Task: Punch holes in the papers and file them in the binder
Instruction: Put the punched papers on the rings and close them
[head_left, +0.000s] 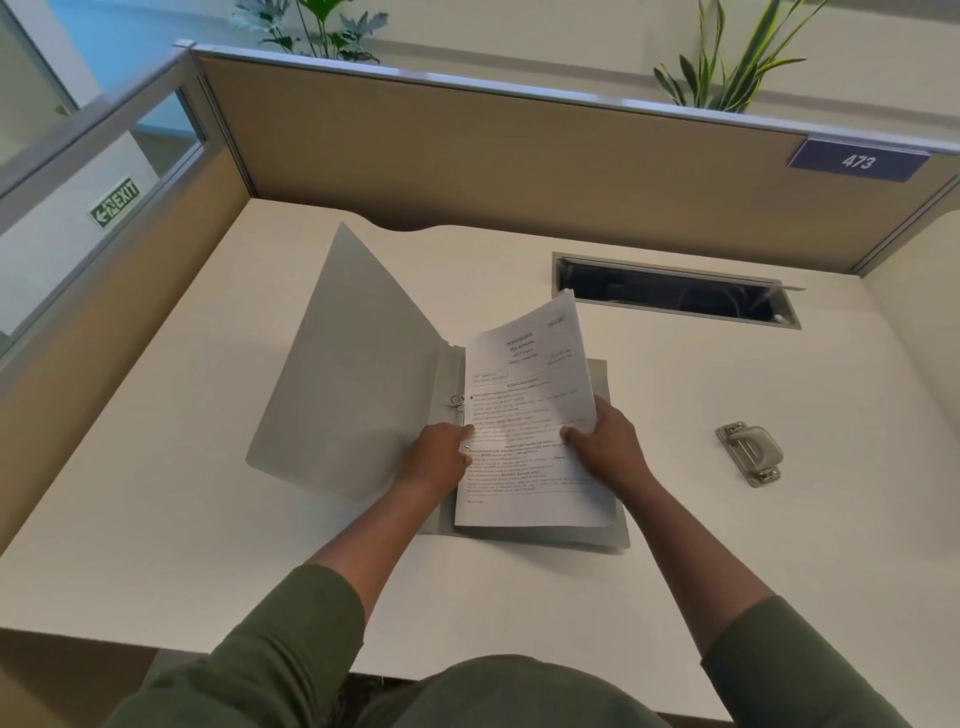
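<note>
Papers (530, 426): centre frame, over open binder (363, 374), near ring (457, 401).
Left hand (439, 457): pinches left edge.
Right hand (605, 441): grips right edge.
Hole punch (749, 453): right, apart.
Status, judged: punching seemingly done; threading onto rings and closing the cover remain.

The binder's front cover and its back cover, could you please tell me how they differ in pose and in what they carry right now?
The front cover stands raised, tilting up on the left, while the back cover lies flat on the desk. The front cover is bare; the back cover is mostly hidden under the papers, which the left hand and right hand hold by their side edges. Both covers are plain grey.
</note>
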